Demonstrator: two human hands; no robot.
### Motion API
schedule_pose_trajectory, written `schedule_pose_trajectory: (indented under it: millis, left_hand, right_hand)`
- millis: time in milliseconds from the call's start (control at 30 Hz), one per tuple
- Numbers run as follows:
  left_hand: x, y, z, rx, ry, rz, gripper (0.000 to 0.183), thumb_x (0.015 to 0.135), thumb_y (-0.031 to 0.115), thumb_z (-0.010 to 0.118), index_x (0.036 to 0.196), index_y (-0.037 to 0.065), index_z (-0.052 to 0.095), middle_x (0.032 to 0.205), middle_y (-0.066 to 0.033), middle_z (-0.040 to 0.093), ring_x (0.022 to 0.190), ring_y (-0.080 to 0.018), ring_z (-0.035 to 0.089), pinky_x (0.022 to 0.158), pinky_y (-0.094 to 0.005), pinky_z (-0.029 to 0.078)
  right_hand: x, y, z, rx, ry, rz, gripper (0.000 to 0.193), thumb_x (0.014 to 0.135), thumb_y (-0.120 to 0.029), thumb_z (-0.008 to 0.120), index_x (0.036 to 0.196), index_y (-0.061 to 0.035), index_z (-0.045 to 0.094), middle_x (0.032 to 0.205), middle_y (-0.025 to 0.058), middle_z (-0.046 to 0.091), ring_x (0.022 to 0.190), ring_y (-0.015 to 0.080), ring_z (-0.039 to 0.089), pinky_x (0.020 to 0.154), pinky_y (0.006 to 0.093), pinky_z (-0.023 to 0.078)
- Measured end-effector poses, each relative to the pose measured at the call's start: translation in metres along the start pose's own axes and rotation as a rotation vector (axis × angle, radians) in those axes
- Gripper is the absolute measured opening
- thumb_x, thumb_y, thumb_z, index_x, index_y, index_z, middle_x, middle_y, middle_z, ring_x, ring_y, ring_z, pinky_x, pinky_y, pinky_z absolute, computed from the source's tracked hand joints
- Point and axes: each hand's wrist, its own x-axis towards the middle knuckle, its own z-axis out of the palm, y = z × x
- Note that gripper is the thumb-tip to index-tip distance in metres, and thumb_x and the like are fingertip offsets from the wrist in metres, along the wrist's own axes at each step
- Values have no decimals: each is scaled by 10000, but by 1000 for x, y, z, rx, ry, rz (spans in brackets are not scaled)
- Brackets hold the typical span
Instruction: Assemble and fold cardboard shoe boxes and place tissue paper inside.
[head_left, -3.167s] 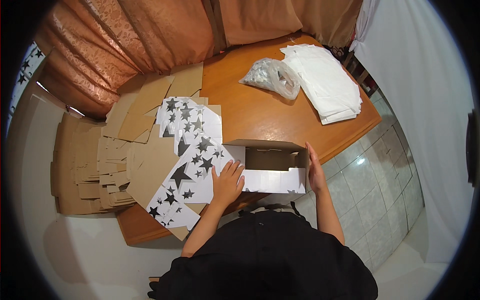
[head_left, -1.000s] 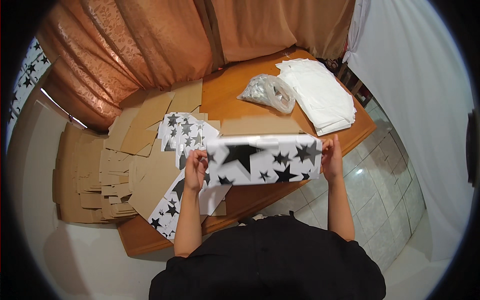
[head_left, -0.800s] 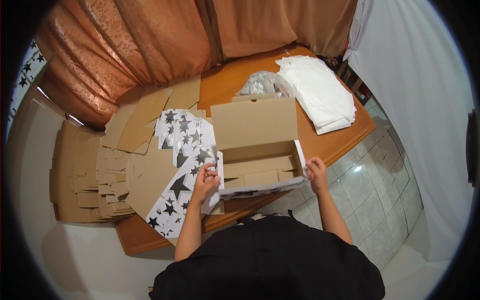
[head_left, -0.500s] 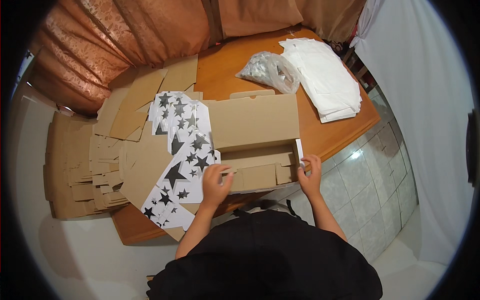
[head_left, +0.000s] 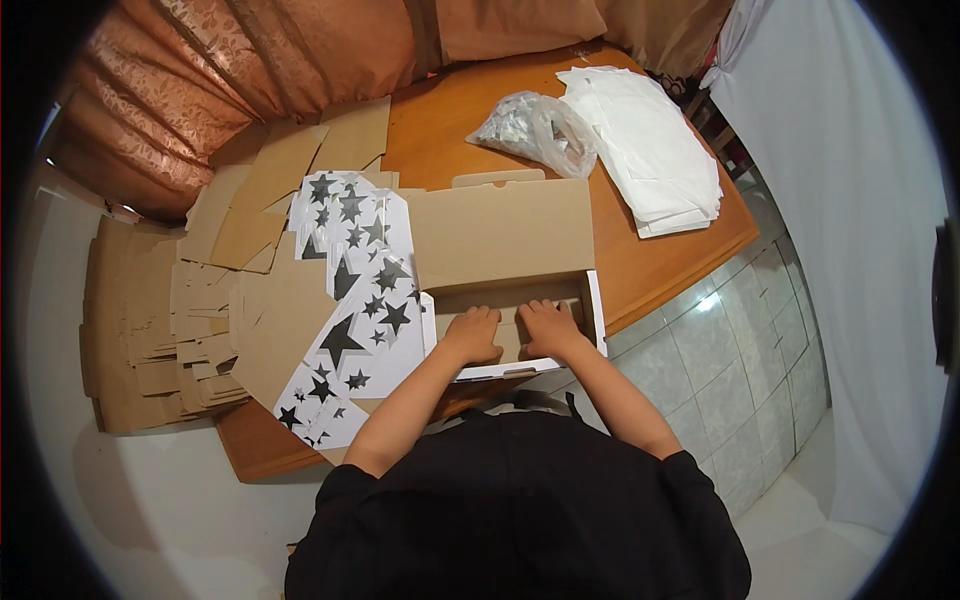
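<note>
A cardboard box (head_left: pixel 505 230), brown inside with white outer edges, lies on the table in front of me, its lid tipped back on the far side. Both hands reach down into its tray. My left hand (head_left: pixel 472 335) rests toward the left of the inside, fingers stretched forward against the brown card near the front wall. Beside it, my right hand (head_left: pixel 548 328) lies the same way, its thumb pointing toward the left one. Neither hand shows anything gripped; the fingertips are partly hard to make out.
Flat box blanks printed with black stars (head_left: pixel 365 285) lie left of the box. Farther left are stacked brown cardboard sheets (head_left: pixel 140 320). At the back of the wooden table (head_left: pixel 430 120) sit a clear plastic bag (head_left: pixel 535 132) and a pile of white sheets (head_left: pixel 650 160).
Both hands have moved inward from the box's two ends to its inside. The brown front flap is now pressed down under them, and the box's right side wall stands more plainly.
</note>
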Motion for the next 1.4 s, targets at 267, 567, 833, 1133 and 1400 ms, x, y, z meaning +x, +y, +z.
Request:
schedule_pose_trajectory:
  millis: [267, 567, 833, 1133, 1400]
  left_hand:
    - [-2, 6, -4, 139, 106, 53, 536, 668, 278, 748, 1112, 96, 509, 1009, -112, 538, 1012, -302, 522, 826, -450, 434]
    - [-90, 14, -60, -85, 629, 183, 491, 771, 213, 648, 1224, 91, 502, 1172, -181, 506, 1129, -338, 465, 963, -439, 351]
    - [-94, -24, 25, -965, 555, -341, 594, 927, 147, 435, 1429, -8, 158, 1445, -206, 249, 1331, -285, 259, 1072, -322, 204]
    - [-47, 39, -3, -702, 924, -478, 580, 880, -4, 368, 1432, 129, 246, 1255, -242, 513, 1104, -332, 553, 905, -315, 416]
    - [-6, 35, -21, -317, 713, -731, 583, 780, -75, 413, 1314, 150, 476, 1206, -251, 525, 1110, -400, 512, 939, -407, 415]
  right_hand:
    - [5, -8, -1, 12, 53, 121, 472, 717, -229, 705, 1115, -84, 496, 1045, 117, 551, 1047, 300, 529, 812, 468, 474]
    - [-71, 10, -37, 505, 910, 238, 356, 846, -162, 529, 1175, -29, 510, 1104, 196, 560, 1034, 376, 520, 916, 422, 394]
    - [-80, 36, 11, 768, 502, 559, 378, 936, -296, 394, 1150, -24, 546, 951, 275, 605, 908, 459, 560, 803, 474, 447]
    - [-23, 81, -41, 579, 475, 471, 325, 918, -219, 403, 1183, -86, 537, 895, 250, 614, 858, 432, 586, 742, 491, 457]
    - [21, 118, -74, 207, 587, -123, 519, 759, -33, 543, 1265, -129, 484, 1359, 232, 347, 1135, 426, 440, 896, 474, 402]
